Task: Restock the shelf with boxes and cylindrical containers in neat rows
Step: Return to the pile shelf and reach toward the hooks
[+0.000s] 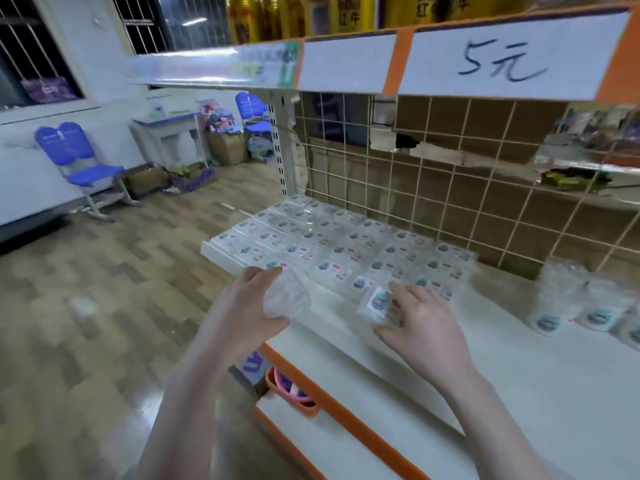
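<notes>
- Boxes (346, 251) of clear plastic, each with a small printed label, lie flat in rows on the white shelf (519, 368), filling its left rear part up to the wire grid back (450, 188).
- One more clear box (379, 304) sits tilted at the near end of those rows; I see my right hand (422, 323) holding it, fingers (401, 292) curled over its top and thumb at its near edge.
- My left hand (242, 306) holds a clear plastic container (287, 297) just off the shelf's front-left corner, fingers (263, 271) wrapped over it and thumb beneath, so both hands are clamped on stock.
- Cylindrical containers (571, 306), clear with round labels, stand in a group at the right of the same shelf, well apart from the box rows.
- Bare white shelf surface lies between the two groups and toward me; an orange strip (346, 410) edges the front.
- Above, the upper shelf (346, 64) carries a white price label (502, 60) reading "5元", with yellow cans (346, 12) standing on top.
- Lower down I see an orange basket (294, 393) on a lower shelf.
- Off to the left, blue chairs (76, 154) and cardboard cartons (225, 147) stand on the wood-pattern floor (86, 306) along the wall.
</notes>
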A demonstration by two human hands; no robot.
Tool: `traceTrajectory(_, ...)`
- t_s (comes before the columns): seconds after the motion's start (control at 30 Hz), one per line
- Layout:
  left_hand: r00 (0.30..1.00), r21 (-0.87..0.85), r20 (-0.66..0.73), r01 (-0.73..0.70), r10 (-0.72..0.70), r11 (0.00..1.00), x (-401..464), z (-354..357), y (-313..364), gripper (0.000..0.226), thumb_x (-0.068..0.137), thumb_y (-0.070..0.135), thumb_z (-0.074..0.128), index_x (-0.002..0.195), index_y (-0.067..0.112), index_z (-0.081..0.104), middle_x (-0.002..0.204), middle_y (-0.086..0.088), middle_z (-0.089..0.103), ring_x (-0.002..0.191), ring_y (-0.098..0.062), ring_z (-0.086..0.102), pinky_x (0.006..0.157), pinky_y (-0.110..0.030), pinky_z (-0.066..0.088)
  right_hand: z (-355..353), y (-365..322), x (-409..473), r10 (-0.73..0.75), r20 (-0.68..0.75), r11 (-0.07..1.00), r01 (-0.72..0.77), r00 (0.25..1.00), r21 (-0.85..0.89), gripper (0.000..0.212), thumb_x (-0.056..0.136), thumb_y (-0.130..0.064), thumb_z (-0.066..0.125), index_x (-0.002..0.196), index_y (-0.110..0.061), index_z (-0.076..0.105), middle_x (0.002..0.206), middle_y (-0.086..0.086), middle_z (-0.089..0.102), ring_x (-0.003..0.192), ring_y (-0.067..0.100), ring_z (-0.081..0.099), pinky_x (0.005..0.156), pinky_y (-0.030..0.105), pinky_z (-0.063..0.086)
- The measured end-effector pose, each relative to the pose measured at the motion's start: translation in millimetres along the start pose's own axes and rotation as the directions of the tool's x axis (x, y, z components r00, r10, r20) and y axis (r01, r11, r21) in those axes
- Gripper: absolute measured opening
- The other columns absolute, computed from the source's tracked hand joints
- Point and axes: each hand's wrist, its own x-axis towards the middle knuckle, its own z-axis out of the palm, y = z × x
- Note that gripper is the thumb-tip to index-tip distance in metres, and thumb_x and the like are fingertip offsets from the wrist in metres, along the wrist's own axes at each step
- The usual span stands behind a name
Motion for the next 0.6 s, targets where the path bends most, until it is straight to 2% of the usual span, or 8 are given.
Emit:
traceTrajectory(0.23, 0.999, -0.004, 0.013, -0.033, 0.033, 0.999, 63.0, -5.5, -48.1, 0.074, 0.075, 0.025, 0.072, 0.141, 0.026, 0.04, 0.135, 0.006, 0.043, 0.118, -0.017, 0.047, 0.088, -0.026, 0.039, 33.6, -36.4, 39.5, 0.005, 0.041, 1.0, -0.004, 0.999, -0.016, 0.066, 0.08, -0.038, 0.059, 0.141, -0.02, 0.038, 0.13, -0.001, 0.05, 0.121, 0.02, 0.04, 0.102, 0.026, 0.027)
traceTrajectory(0.4, 0.985, -0.06, 0.086, -0.144, 0.149, 0.988, 113.0, -10.9, -81.3, 0.074, 0.074, 0.022, 0.075, 0.14, 0.022, 0.042, 0.134, 0.002, 0.045, 0.12, -0.019, 0.045, 0.088, -0.026, 0.036, 56.7, -64.1, 56.6, 0.085, 0.049, 0.994, -0.081, 0.995, -0.076, 0.064, 0.084, -0.043, 0.055, 0.141, -0.025, 0.032, 0.135, -0.005, 0.045, 0.124, 0.018, 0.037, 0.103, 0.026, 0.027)
traceTrajectory(0.6, 0.95, -0.056, 0.141, -0.274, 0.279, 0.96, 163.3, -15.6, -106.5, 0.074, 0.073, 0.024, 0.077, 0.139, 0.019, 0.043, 0.133, -0.002, 0.046, 0.122, -0.019, 0.045, 0.093, -0.023, 0.032, 79.6, -89.2, 76.5, 0.136, 0.054, 0.985, -0.13, 0.989, -0.111, 0.06, 0.084, -0.042, 0.056, 0.137, -0.024, 0.037, 0.132, -0.004, 0.047, 0.123, 0.018, 0.039, 0.104, 0.025, 0.027)
